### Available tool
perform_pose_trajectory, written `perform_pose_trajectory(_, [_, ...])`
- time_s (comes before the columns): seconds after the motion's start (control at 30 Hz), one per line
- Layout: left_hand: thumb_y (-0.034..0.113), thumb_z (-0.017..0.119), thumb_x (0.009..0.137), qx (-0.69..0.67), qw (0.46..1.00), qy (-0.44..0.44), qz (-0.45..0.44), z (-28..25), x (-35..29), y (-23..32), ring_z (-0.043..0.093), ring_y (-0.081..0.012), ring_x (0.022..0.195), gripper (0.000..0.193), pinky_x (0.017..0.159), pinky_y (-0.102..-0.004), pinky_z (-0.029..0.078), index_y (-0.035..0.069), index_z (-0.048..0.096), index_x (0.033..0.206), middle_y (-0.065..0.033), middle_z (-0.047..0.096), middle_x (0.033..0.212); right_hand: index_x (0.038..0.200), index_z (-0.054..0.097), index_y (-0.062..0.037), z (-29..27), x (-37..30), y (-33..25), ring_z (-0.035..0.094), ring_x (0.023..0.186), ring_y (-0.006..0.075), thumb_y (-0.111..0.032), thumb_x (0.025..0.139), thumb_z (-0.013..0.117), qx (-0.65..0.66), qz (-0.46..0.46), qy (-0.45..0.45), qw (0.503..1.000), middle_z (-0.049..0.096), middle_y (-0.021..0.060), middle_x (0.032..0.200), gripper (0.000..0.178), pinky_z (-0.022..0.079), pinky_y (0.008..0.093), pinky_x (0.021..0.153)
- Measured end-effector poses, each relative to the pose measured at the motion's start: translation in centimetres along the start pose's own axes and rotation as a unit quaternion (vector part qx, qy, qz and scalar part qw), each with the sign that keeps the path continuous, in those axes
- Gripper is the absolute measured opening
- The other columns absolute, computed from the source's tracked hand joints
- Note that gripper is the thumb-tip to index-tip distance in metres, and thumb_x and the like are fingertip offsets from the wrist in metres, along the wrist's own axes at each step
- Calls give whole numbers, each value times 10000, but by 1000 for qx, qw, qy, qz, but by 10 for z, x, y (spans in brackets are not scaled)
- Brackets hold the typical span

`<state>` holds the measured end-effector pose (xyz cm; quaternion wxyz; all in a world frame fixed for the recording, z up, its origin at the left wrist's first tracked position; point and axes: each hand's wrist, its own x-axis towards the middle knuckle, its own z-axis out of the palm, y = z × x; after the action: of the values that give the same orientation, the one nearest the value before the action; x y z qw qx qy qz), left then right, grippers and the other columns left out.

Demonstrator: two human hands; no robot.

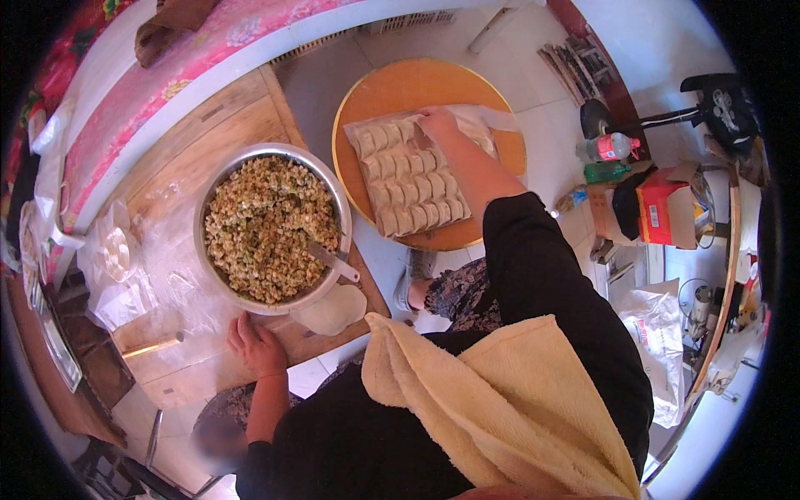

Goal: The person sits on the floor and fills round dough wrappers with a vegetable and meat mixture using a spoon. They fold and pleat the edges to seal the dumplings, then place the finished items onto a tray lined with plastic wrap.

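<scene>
My right hand reaches far forward over a tray of dumplings, its fingers closed around a pale dumpling at the end of a row. The dumplings lie in several rows on a plastic-covered tray. My left hand rests on the near edge of the wooden board, fingers loosely bent and apart, holding nothing. Just beyond it stands a large metal bowl full of chopped filling. A flat-handled utensil sticks out of the filling. Pale dough lies against the bowl's near right side.
The tray sits on a round wooden table. A thin rolling pin and a plastic bag with pale pieces lie on the board's left. To the right are bottles, an open carton and a white sack. A yellow towel hangs over me.
</scene>
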<state>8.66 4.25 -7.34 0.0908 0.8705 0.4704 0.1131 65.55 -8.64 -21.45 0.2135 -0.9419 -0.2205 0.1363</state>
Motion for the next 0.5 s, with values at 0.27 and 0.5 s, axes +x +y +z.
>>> perform_pose_trajectory(0.27, [122,504,862,2,1000,-4,-8,5,-1,-2,442,-406,1138,366,984,-490,355,36,504,1217,-217,477,1216,1000,703,-108,-20,-14,-34,663,890,275,-80,715,637,135,119,-52,982,691,144,932,294,515,355,786])
perform_pose_trajectory(0.5, [124,513,848,-13,1000,-4,5,5,2,-5,444,-409,1130,367,975,-495,358,39,511,1205,-217,479,1209,957,692,-56,-17,-21,-38,660,807,280,-160,771,655,92,67,64,991,684,150,881,216,512,374,728])
